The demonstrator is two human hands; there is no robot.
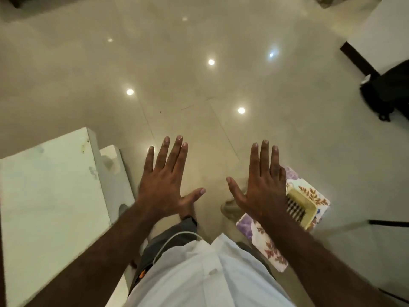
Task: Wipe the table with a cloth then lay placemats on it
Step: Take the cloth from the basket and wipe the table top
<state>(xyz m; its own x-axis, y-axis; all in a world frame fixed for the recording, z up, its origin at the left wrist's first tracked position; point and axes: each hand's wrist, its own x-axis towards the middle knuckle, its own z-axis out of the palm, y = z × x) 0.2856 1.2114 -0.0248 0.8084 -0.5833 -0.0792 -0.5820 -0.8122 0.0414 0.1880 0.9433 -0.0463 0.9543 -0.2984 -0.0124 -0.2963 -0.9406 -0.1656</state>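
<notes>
Both hands empty, fingers spread, palms down above the floor: left hand, right hand. White tabletop, lower left, its near corner beside the left forearm. Floral placemats on the floor under the right wrist. Yellow basket resting on the placemats.

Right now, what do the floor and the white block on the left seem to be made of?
The floor looks like polished stone or glazed tile: it mirrors round ceiling lights and shows thin joint lines. The white block looks like matte foam packing, perhaps polystyrene: dull surface, moulded notches at its edge, small stains. Neither is certain.
</notes>
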